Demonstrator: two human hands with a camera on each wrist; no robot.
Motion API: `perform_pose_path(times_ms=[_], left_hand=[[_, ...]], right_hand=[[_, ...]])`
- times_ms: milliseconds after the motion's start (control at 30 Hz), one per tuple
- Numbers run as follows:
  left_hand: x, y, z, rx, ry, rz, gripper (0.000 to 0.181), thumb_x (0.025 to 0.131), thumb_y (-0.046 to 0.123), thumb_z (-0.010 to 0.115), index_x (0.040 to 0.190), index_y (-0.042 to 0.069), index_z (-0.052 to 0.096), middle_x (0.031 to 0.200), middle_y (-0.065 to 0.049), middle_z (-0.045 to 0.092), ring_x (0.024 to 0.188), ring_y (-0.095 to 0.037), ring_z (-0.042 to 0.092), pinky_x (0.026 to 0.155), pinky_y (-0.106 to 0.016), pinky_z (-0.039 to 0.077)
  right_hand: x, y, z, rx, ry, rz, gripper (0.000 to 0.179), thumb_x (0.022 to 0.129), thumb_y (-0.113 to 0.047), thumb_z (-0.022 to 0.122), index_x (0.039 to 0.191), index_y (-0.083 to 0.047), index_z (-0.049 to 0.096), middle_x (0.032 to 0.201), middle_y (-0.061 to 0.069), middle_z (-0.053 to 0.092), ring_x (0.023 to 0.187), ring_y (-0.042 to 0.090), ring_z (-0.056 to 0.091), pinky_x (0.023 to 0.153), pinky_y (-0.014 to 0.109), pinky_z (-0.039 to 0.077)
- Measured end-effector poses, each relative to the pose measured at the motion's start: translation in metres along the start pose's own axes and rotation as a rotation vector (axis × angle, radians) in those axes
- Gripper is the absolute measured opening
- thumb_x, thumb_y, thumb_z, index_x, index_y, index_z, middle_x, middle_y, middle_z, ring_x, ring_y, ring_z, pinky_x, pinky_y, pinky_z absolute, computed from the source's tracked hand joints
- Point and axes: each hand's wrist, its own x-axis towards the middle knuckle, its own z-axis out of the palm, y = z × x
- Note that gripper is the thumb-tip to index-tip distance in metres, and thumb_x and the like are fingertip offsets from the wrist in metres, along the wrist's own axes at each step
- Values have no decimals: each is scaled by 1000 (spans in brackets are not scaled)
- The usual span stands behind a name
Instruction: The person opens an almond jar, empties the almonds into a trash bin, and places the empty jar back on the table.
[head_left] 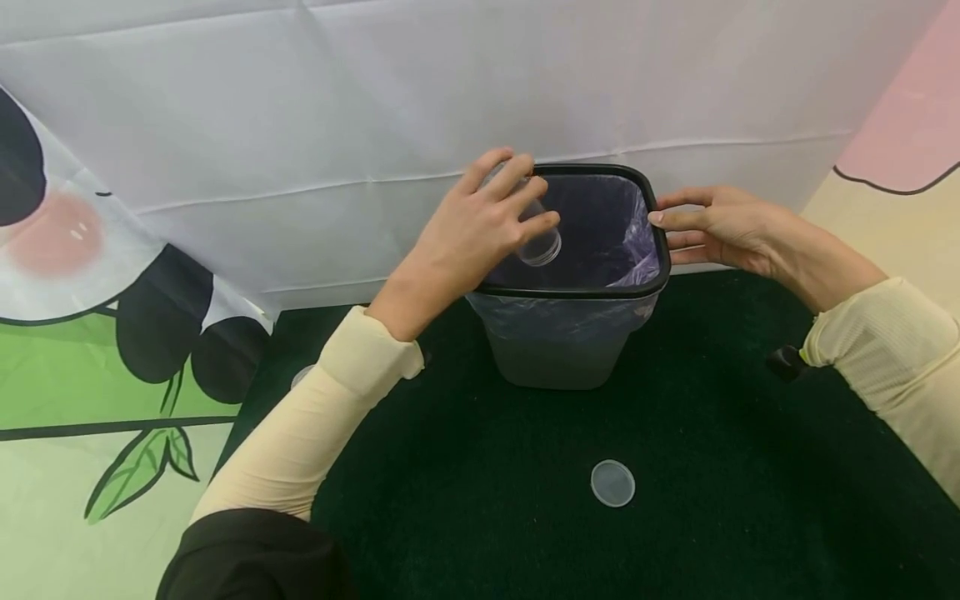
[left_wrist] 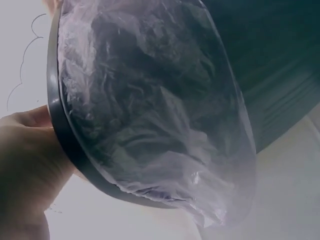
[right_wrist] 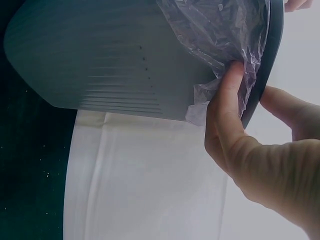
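My left hand (head_left: 487,221) grips a clear plastic jar (head_left: 542,248) above the left side of a trash bin (head_left: 555,358). The jar tilts, its round mouth end lower and over the bin's opening; the fingers cover much of it. The bin stands upright, grey, with a black rim (head_left: 577,292) and a thin translucent liner (head_left: 637,250) folded over it. At the right side of the rim, my right hand (head_left: 738,229) holds the edge, thumb on the rim. In the right wrist view its fingers (right_wrist: 225,110) press the liner from outside. The left wrist view does not show the jar.
A round translucent lid (head_left: 612,483) lies on the dark green cloth (head_left: 480,492) in front of the bin. Another pale round piece (head_left: 302,375) is partly hidden by the left sleeve. Behind the bin hangs a white fabric backdrop (head_left: 375,117), with a printed cartoon at the left.
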Motion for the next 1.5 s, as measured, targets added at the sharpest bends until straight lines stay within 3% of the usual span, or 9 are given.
perform_pose_path(times_ms=[133, 233, 333, 533, 700, 833, 1000, 1200, 1500], left_hand=[[4, 3, 0, 120, -13, 118, 43, 90, 3, 68, 126, 27, 63, 130, -8, 57, 133, -30, 40, 120, -44, 25], [8, 6, 0, 159, -21, 199, 42, 91, -1, 66, 123, 25, 65, 126, -8, 58, 131, -29, 40, 121, -44, 25], [10, 8, 2, 164, -31, 219, 41, 90, -3, 66, 121, 24, 66, 125, -8, 58, 131, -30, 39, 121, -44, 25], [10, 5, 2, 140, 0, 145, 38, 92, -4, 61, 119, 23, 65, 126, -8, 57, 133, -30, 40, 121, -43, 26], [13, 4, -2, 2, -142, 168, 45, 89, 3, 69, 125, 29, 67, 126, -7, 60, 130, -30, 40, 120, -44, 26], [12, 1, -5, -106, -241, 100, 50, 86, 5, 73, 128, 31, 65, 128, -8, 58, 127, -31, 41, 117, -46, 29], [8, -3, -9, -254, -283, -24, 57, 88, 8, 71, 137, 32, 57, 130, -13, 51, 118, -32, 46, 104, -47, 41], [3, -7, -11, -413, -341, -89, 81, 78, 28, 84, 148, 26, 43, 121, -9, 52, 111, -28, 50, 93, -44, 45], [10, -10, -19, -587, -459, -191, 68, 81, 51, 76, 134, 19, 48, 125, -3, 58, 113, -23, 56, 94, -41, 50]], right_hand=[[-1, 1, -1, -6, 1, -1, 85, 94, -30, 65, 158, -11, 13, 125, -3, 53, 100, 8, 69, 86, 29, 59], [-2, 2, -2, -8, 3, -1, 84, 94, -30, 65, 158, -11, 13, 127, -3, 51, 101, 8, 69, 86, 29, 58], [-1, 2, -2, -8, 3, -3, 83, 94, -30, 64, 157, -11, 14, 124, -4, 54, 100, 8, 69, 86, 29, 58], [-1, 2, -2, -20, -1, -1, 84, 95, -30, 64, 158, -11, 12, 120, -6, 56, 99, 8, 69, 85, 29, 59], [-2, 2, -3, -28, 0, -5, 84, 95, -30, 64, 158, -11, 12, 122, -6, 55, 99, 7, 69, 85, 28, 59], [-4, 1, -1, -18, 3, -1, 84, 94, -30, 65, 158, -11, 14, 122, -6, 56, 100, 8, 70, 85, 29, 58], [-3, 0, 0, -9, 3, -1, 86, 93, -30, 66, 158, -11, 14, 119, -6, 58, 99, 8, 70, 85, 29, 59], [0, -3, 2, -20, 4, 0, 86, 92, -31, 67, 158, -11, 15, 120, -5, 57, 99, 9, 70, 85, 29, 59], [3, -1, -1, -54, -12, -9, 86, 94, -32, 64, 158, -10, 11, 131, 0, 47, 100, 7, 68, 86, 28, 58]])
